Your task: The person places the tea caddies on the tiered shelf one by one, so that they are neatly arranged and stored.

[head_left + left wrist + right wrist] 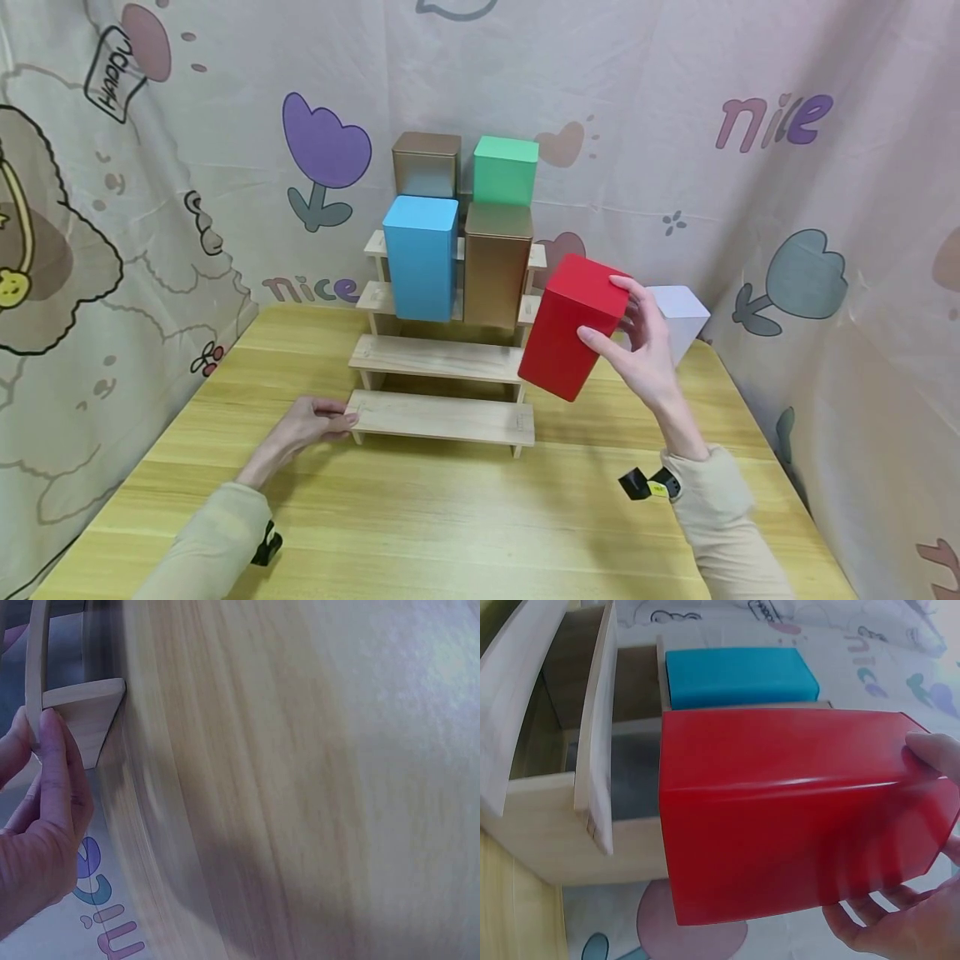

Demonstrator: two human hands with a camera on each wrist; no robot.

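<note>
My right hand (651, 354) grips a red box (566, 333) by its upper end, with the thumb on the near side. The box hangs tilted in the air at the right side of a stepped wooden display rack (442, 417). My left hand (303, 429) pinches the left end of the rack's lowest step. In the left wrist view, the thumb and fingers (51, 750) close on that board's edge. On the rack's upper steps stand a blue box (422, 258), a bronze box (497, 271), a brown box (427, 162) and a green box (506, 171).
A white box (678, 317) stands on the table behind my right hand, partly hidden by it. The wooden table (450, 517) runs back to a printed cloth (637, 83) that hangs behind and at both sides. The rack's two lowest steps hold no boxes.
</note>
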